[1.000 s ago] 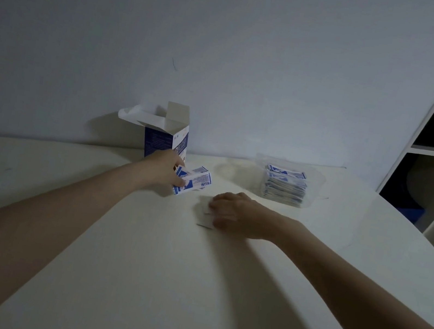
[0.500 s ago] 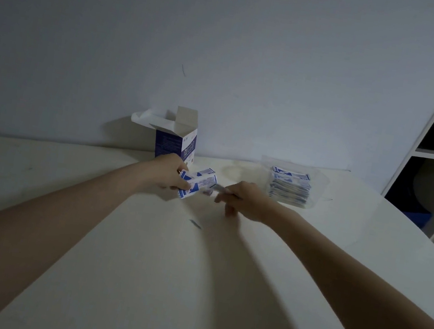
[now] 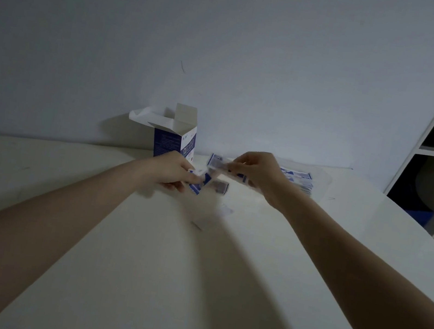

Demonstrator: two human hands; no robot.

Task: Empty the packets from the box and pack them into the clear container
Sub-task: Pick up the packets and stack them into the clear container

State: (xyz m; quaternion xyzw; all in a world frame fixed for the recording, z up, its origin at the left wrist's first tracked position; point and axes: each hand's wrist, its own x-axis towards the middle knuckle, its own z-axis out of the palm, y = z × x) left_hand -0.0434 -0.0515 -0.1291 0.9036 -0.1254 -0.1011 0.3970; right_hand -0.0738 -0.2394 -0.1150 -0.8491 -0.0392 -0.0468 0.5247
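- white table (image 3: 133,279) fills the foreground
- left hand (image 3: 173,170) grips a small bunch of blue-white packets (image 3: 201,184) just above it
- right hand (image 3: 256,169) pinches one packet (image 3: 217,162), lifted, pretty blurry
- further back: clear container (image 3: 319,178) with stacked packets, open box (image 3: 175,140) upright by the wall

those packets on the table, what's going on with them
A person is moving packets from the open box into the clear container. The left hand grips a small bunch of packets above the table. The right hand pinches one packet, raised beside the container, which already holds a stack.
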